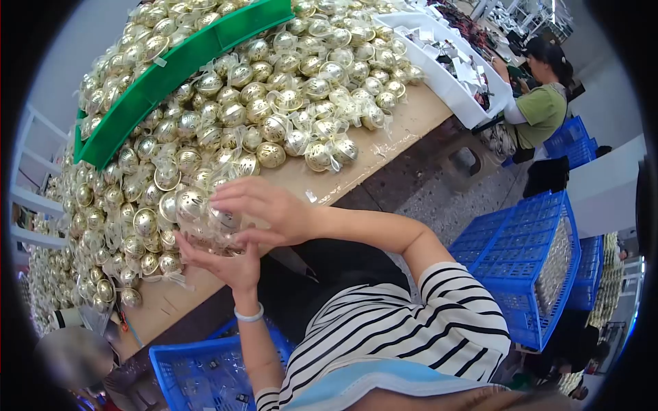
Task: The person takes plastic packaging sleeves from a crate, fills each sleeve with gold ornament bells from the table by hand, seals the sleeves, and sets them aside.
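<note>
A cluster of shiny gold balls (190, 204) with dark markings and clear plastic film is between my two hands, over the near edge of the table. My right hand (271, 214) curls over it from the right, its fingertips on a ball. From below, my left hand (229, 266) cups the clear film, thumb and fingers bent round it; a pale bracelet (249, 314) is on that wrist. Just beyond my hands lies a large heap of similar gold balls (271, 155), many with clear film. How many balls I hold is hard to make out.
A green divider (185, 65) crosses the heap. The wooden table edge (404, 130) runs diagonally. A white bin (449, 72) stands at the far right end, near a person in green (541, 113). Blue crates (510, 264) stand right; another blue crate (161, 370) sits below.
</note>
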The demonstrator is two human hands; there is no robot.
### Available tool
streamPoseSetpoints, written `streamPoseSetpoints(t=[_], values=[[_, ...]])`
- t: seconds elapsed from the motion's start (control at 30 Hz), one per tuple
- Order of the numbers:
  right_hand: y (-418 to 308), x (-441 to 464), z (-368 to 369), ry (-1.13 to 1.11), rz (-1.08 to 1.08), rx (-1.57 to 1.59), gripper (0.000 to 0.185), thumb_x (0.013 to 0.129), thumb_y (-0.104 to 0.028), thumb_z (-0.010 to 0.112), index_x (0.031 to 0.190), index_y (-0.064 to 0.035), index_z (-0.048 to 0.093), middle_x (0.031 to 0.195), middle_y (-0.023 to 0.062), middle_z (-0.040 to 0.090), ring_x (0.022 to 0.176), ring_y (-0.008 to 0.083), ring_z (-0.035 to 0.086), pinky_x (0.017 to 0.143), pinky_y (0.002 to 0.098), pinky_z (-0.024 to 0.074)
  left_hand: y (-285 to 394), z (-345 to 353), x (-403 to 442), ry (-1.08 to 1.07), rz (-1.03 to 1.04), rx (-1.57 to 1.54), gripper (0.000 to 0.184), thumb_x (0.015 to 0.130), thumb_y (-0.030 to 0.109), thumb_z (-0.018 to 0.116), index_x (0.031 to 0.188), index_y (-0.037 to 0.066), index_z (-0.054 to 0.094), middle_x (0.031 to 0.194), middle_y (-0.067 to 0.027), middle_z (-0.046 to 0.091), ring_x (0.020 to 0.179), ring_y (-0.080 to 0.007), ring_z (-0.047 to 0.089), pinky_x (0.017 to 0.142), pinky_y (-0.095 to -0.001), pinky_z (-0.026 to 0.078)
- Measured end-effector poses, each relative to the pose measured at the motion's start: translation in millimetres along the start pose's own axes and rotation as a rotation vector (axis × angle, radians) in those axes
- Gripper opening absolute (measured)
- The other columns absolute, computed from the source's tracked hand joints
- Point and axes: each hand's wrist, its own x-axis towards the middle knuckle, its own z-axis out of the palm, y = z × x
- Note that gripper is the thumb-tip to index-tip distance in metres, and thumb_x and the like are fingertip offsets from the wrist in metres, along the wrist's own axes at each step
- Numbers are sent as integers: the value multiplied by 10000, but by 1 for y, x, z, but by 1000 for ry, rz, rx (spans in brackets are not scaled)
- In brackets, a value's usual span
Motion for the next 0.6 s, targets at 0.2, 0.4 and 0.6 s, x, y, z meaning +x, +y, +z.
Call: streamPoseSetpoints(t=[0.2, 0.4, 0.6], values=[[25, 71, -59, 24, 196, -41, 371, 970, -164, 675, 1326, -77, 624, 1420, 115, 572, 1274, 289, 557, 1057, 423, 450, -19, -6, 0, -5, 45, 58, 1209, 731, 348, 892, 1569, -51, 117, 1548, -232, 238, 1447, -375, 279, 1214, -486, 238], [70, 125, -20, -722, 594, 493, 629, 1060, -631, 364, 1521, -229, 512, 1397, 125, 543, 1262, 264, 544, 1094, 426, 460, -15, -4, -5, -45, 77, -83, 1238, 710, 354, 900, 1579, -41, 112, 1539, -205, 246, 1436, -346, 281, 1203, -465, 235], [82, 138, -4, -1072, 572, 609, 791, 1040, -708, 204, 1376, -158, 662, 1392, 94, 611, 1316, 260, 516, 1078, 396, 455, -24, 0, -10, -61, 99, -202, 1230, 709, 471, 884, 1575, -17, 160, 1561, -218, 219, 1457, -371, 263, 1184, -511, 264]])
